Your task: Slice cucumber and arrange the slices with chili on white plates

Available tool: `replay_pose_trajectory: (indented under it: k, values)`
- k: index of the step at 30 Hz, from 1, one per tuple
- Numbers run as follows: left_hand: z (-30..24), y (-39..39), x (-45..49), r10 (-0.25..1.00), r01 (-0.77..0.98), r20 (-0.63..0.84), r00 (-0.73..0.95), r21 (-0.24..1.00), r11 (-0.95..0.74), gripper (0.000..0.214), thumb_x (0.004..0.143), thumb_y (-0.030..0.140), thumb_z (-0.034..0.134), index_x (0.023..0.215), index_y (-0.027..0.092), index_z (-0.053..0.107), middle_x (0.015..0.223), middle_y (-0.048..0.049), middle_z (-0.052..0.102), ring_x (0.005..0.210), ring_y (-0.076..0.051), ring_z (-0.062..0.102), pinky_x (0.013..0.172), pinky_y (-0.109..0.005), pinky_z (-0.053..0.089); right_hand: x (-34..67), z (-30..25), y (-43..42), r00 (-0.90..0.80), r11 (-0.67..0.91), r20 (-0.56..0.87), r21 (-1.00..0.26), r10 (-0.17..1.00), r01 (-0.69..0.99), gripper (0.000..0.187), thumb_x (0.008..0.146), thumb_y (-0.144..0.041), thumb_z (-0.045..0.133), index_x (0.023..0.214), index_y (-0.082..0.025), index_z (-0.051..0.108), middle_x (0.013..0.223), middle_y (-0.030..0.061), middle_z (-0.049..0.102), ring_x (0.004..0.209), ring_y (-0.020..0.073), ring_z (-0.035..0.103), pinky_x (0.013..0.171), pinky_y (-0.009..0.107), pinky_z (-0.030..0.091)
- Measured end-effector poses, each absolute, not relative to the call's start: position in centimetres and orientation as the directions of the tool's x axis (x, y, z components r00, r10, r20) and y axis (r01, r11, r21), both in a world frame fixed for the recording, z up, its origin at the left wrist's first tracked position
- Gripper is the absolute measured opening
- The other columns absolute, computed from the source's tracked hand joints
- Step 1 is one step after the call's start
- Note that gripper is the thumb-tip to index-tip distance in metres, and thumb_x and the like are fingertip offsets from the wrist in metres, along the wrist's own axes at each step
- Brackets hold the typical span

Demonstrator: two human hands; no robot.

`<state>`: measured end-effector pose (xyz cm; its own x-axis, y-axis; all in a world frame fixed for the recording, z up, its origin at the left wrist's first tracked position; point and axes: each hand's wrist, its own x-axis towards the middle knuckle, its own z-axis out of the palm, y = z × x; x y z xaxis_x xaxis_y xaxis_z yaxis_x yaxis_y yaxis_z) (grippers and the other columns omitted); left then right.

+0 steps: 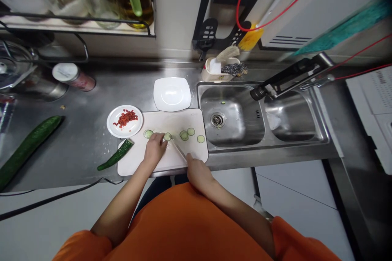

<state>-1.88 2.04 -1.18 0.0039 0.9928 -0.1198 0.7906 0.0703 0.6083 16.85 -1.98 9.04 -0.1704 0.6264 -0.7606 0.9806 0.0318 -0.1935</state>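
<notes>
On the white cutting board (171, 163), my left hand (154, 147) has its fingers bent together around a pale green cucumber slice (167, 136). My right hand (198, 170) is wrapped round the handle of a knife (179, 149), whose blade slants up and left to that slice. Several thin cucumber slices (184, 135) lie on the board to the right of the blade, and another cucumber slice (148, 133) is left of my left hand. A cut cucumber piece (116, 155) rests partly over the board's left edge.
A white plate (125, 129) of chopped red bits touches the board's upper left. Behind the board stands a square white dish (172, 104). A double sink (232, 140) with a black faucet (266, 83) lies right. A whole cucumber (27, 151) and a capped jar (74, 77) are left.
</notes>
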Motion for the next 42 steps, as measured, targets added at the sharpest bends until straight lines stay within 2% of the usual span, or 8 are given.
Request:
replay_pose_trajectory:
  k: [4, 19, 32, 42]
  values:
    - [-1.2, 1.9, -1.7, 0.994, 0.79, -0.106, -0.003, 0.61, 0.067, 0.027, 0.076, 0.021, 0.055, 0.102, 0.017, 0.062, 0.091, -0.0068, 0.061, 0.087, -0.02, 0.057, 0.084, -0.032, 0.046, 16.0, 8.4, -2.0, -0.197, 0.066, -0.722, -0.206, 0.663, 0.976, 0.038, 0.086, -0.005, 0.031, 0.121, -0.014, 0.043, 0.094, 0.0144, 0.066, 0.096, 0.0242, 0.063, 0.073, 0.029, 0.046]
    - [-0.9, 1.7, -1.6, 0.987, 0.789, -0.157, -0.023, 0.604, 0.114, 0.027, 0.077, 0.023, 0.054, 0.102, 0.016, 0.061, 0.094, -0.0089, 0.061, 0.091, -0.021, 0.056, 0.086, -0.032, 0.045, 15.1, 9.8, -1.2, -0.173, 0.058, -0.766, -0.175, 0.619, 0.983, 0.034, 0.087, -0.004, 0.028, 0.116, -0.013, 0.044, 0.098, 0.0165, 0.065, 0.097, 0.0247, 0.062, 0.072, 0.029, 0.047]
    - [-1.1, 1.7, -1.5, 0.986, 0.791, -0.165, -0.015, 0.602, 0.113, 0.029, 0.078, 0.023, 0.053, 0.105, 0.017, 0.061, 0.096, -0.0088, 0.062, 0.092, -0.021, 0.057, 0.088, -0.033, 0.045, 14.9, 9.3, -1.1, -0.178, 0.041, -0.774, -0.193, 0.608, 0.98, 0.029, 0.088, -0.005, 0.034, 0.113, -0.014, 0.043, 0.097, 0.0152, 0.065, 0.097, 0.0235, 0.063, 0.073, 0.028, 0.046]
    - [-1.2, 1.7, -1.5, 0.987, 0.789, -0.159, -0.035, 0.602, 0.125, 0.029, 0.076, 0.023, 0.053, 0.102, 0.017, 0.062, 0.094, -0.0088, 0.062, 0.092, -0.022, 0.056, 0.087, -0.033, 0.045, 15.3, 8.9, -1.5, -0.209, 0.032, -0.768, -0.239, 0.606, 0.971, 0.036, 0.084, -0.002, 0.033, 0.117, -0.012, 0.043, 0.096, 0.0152, 0.066, 0.099, 0.0241, 0.062, 0.075, 0.029, 0.044]
